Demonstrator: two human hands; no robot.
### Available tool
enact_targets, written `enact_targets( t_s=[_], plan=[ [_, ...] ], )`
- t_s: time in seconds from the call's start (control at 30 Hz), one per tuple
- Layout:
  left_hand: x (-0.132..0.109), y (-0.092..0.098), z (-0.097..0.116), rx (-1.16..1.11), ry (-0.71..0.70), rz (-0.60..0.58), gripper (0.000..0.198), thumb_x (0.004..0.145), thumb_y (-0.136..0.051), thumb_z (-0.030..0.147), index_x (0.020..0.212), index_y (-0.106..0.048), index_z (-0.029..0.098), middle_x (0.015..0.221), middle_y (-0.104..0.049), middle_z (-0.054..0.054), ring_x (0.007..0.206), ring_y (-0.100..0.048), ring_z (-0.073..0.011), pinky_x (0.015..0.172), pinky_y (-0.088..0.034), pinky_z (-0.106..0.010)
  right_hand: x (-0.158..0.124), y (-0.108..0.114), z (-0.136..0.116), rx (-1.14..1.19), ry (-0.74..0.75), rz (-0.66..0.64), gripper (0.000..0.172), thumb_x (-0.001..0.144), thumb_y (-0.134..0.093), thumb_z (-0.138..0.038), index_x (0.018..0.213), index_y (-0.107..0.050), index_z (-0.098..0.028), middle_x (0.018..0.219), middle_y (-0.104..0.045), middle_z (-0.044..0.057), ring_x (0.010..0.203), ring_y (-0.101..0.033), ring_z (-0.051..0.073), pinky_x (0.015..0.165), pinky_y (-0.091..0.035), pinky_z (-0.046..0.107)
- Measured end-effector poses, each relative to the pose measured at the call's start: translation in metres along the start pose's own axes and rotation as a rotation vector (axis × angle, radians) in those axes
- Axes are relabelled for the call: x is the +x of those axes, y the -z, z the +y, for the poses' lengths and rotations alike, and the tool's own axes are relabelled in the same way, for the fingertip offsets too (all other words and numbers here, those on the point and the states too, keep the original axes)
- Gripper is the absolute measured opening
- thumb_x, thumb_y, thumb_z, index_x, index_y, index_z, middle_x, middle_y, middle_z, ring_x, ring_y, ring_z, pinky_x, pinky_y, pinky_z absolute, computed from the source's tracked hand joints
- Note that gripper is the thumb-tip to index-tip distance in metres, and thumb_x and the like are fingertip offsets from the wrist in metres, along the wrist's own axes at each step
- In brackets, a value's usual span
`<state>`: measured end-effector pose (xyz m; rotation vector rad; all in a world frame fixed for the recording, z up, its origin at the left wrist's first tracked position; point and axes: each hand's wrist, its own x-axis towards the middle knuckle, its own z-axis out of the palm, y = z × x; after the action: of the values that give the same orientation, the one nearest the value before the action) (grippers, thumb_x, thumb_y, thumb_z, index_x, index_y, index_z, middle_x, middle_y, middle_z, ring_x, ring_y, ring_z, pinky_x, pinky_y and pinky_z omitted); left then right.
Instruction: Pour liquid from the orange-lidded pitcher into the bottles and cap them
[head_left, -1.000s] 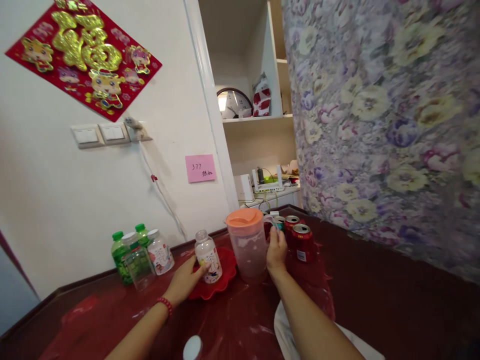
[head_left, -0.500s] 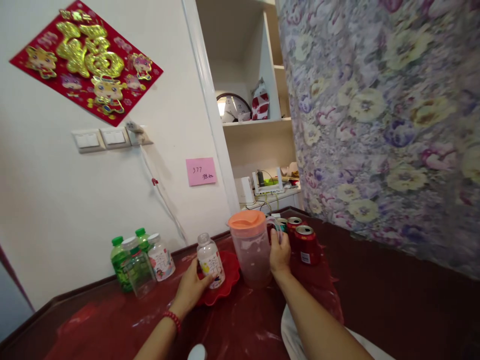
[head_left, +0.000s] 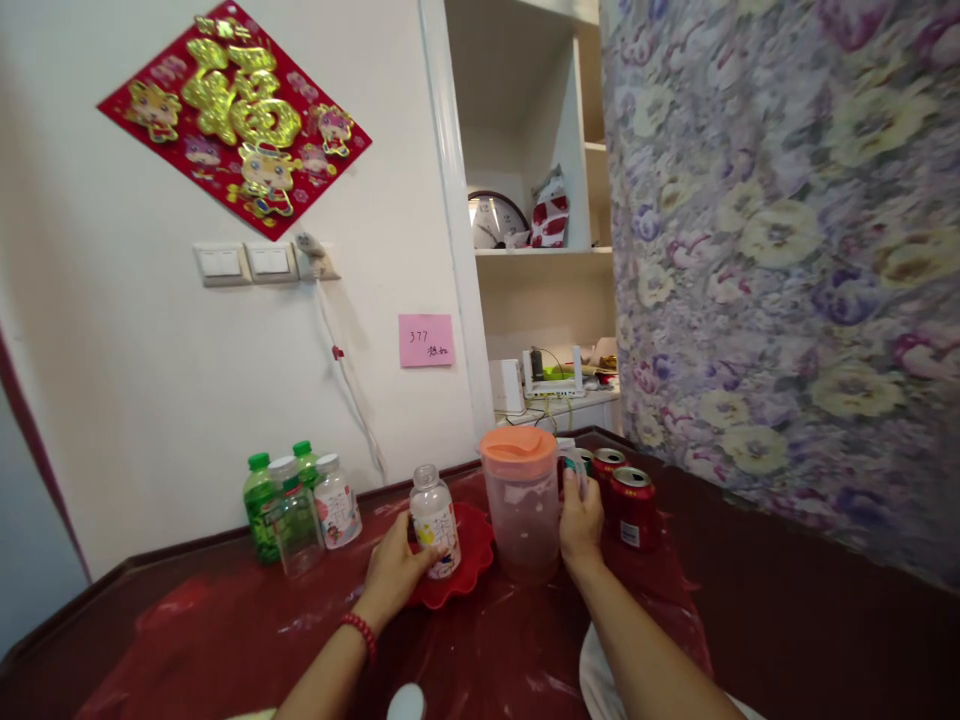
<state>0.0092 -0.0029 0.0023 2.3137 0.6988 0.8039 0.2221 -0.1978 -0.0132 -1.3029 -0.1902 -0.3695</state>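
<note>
My left hand [head_left: 399, 568] is wrapped round the lower part of a clear bottle [head_left: 435, 520] with a printed label and an uncapped mouth. The bottle is upright over a red scalloped plate [head_left: 474, 560]; I cannot tell whether its base touches the plate. Just to the right stands a clear plastic pitcher [head_left: 523, 515] with an orange lid [head_left: 517, 445] and a little liquid low inside. My right hand [head_left: 582, 525] is closed on the pitcher's handle. A white cap [head_left: 406, 702] lies on the table near the bottom edge.
Several bottles, among them a green one [head_left: 260, 505] and a white-capped one [head_left: 337, 505], stand at the left by the wall. Red cans [head_left: 634, 510] stand right of the pitcher. A white round object [head_left: 598, 675] lies under my right forearm. A floral curtain [head_left: 780, 280] hangs at right.
The view has shifted, so everything sits slightly further right in the picture. Both hands keep their hold on the bottle and the pitcher handle.
</note>
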Motion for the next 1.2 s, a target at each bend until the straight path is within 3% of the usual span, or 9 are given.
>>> enact_targets(
  t_s=[0.3,0.57,0.93,1.2],
  plan=[
    [0.0,0.004,0.005,0.004,-0.013,-0.007,0.068,0.074,-0.071,0.046,0.132,-0.051,0.017,0.132,-0.066,-0.015,0.121,-0.061,-0.0352,0.103,-0.046,-0.044,0.001,0.0,0.002,0.0,-0.012,-0.011,0.044,0.08,-0.05,-0.067,0.08,-0.054,-0.024,0.076,-0.062,0.002,0.074,-0.056,0.023,0.071,-0.041,0.034],
    [0.008,0.016,0.015,-0.054,-0.009,-0.007,0.063,0.073,-0.072,0.049,0.123,-0.053,0.016,0.122,-0.07,-0.015,0.111,-0.067,-0.0348,0.093,-0.052,-0.045,0.001,-0.001,-0.001,0.014,-0.018,-0.002,0.043,0.08,-0.05,-0.067,0.08,-0.054,-0.025,0.071,-0.062,0.002,0.073,-0.057,0.024,0.07,-0.04,0.034],
    [0.034,0.036,0.049,-0.199,0.022,-0.077,0.061,0.067,-0.08,0.047,0.114,-0.057,0.015,0.115,-0.073,-0.015,0.102,-0.071,-0.0307,0.085,-0.056,-0.04,0.0,0.002,0.0,-0.011,-0.034,-0.001,0.043,0.081,-0.05,-0.067,0.079,-0.052,-0.024,0.072,-0.061,0.002,0.071,-0.056,0.022,0.068,-0.042,0.033],
    [0.065,0.028,0.056,-0.146,0.025,-0.033,0.052,0.068,-0.081,0.039,0.109,-0.059,0.016,0.106,-0.075,-0.013,0.092,-0.071,-0.0273,0.075,-0.054,-0.034,-0.001,0.006,0.006,-0.069,-0.034,-0.016,0.047,0.08,-0.05,-0.07,0.083,-0.054,-0.023,0.078,-0.063,0.004,0.075,-0.058,0.025,0.068,-0.041,0.035]
  ],
)
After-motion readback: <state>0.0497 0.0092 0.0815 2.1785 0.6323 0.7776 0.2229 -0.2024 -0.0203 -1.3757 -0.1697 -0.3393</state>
